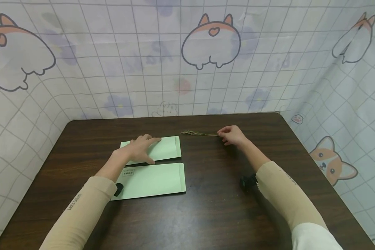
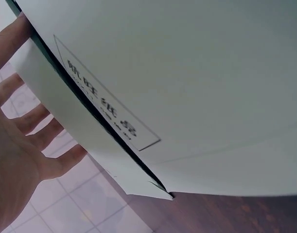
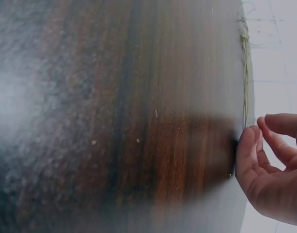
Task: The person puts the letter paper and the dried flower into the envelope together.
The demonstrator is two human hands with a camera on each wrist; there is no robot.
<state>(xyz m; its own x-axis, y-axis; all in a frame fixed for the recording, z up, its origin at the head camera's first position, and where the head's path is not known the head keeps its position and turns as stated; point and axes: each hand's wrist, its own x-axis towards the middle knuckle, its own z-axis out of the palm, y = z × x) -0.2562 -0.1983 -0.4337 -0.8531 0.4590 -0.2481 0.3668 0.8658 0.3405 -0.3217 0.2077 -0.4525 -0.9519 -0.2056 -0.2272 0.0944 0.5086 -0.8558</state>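
Note:
Two pale green envelopes lie side by side on the dark wooden table. My left hand rests flat on the far envelope, fingers straight and spread. The near envelope carries a small printed box and fills the left wrist view, with the far envelope and my left hand behind it. A thin dried sprig lies right of the far envelope. My right hand has curled fingers that pinch its stem end. The right wrist view shows the sprig ending at the right hand.
A cloth backdrop printed with a grid and cartoon dogs closes off the back and both sides of the table. A small black wrist camera sits on each forearm. Bare wood lies between the envelopes and my right arm.

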